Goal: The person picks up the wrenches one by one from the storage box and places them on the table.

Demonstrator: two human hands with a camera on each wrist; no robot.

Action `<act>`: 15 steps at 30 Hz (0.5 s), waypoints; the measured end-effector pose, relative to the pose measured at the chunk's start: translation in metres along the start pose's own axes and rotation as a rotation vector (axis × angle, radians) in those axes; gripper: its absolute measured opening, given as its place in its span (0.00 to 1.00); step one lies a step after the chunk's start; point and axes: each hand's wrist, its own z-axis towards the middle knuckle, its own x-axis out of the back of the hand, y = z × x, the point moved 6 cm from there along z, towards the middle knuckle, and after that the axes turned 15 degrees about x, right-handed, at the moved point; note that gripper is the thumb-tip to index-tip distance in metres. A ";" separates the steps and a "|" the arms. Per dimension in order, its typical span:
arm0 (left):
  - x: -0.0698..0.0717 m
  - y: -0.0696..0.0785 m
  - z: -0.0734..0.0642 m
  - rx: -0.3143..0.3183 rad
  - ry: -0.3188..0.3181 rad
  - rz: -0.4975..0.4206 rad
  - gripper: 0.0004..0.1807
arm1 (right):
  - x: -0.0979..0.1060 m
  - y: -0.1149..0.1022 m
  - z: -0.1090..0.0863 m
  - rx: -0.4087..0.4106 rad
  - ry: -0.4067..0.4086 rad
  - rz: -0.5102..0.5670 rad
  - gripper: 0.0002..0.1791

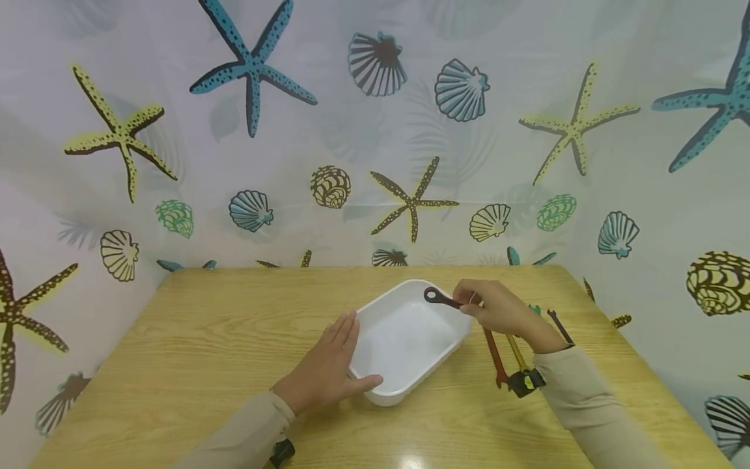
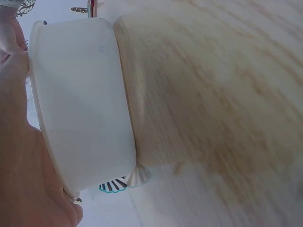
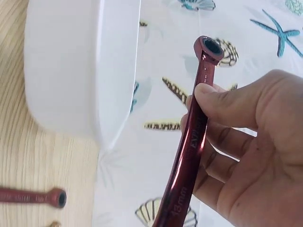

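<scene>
A white rectangular tub [image 1: 398, 352] stands on the table, its inside bare in the head view. My left hand [image 1: 322, 368] rests on its left rim, fingers straight and the thumb lying over the near corner; the left wrist view shows this hand [image 2: 23, 137] along the rim. With thumb and fingers my right hand [image 1: 498, 309] grips a dark red ratcheting wrench [image 3: 189, 151] marked 13mm. The wrench's ring end [image 1: 431, 295] points left, above the tub's far right part. Its other end is hidden by the hand in the head view.
Right of the tub, several wrenches lie on the wooden table [image 1: 234, 339]: a red one [image 1: 495, 357], a yellow one [image 1: 517, 352], a green one [image 1: 534, 309] partly hidden, and a dark one [image 1: 560, 326]. A shell-and-starfish curtain [image 1: 351, 137] surrounds the table.
</scene>
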 end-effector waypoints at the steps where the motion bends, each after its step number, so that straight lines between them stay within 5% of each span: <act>1: 0.000 0.000 0.000 -0.002 0.003 -0.001 0.64 | 0.004 0.004 -0.004 -0.010 0.011 -0.009 0.07; 15: -0.001 -0.001 0.000 -0.002 0.003 0.005 0.63 | 0.039 0.078 -0.081 -0.300 0.186 -0.090 0.08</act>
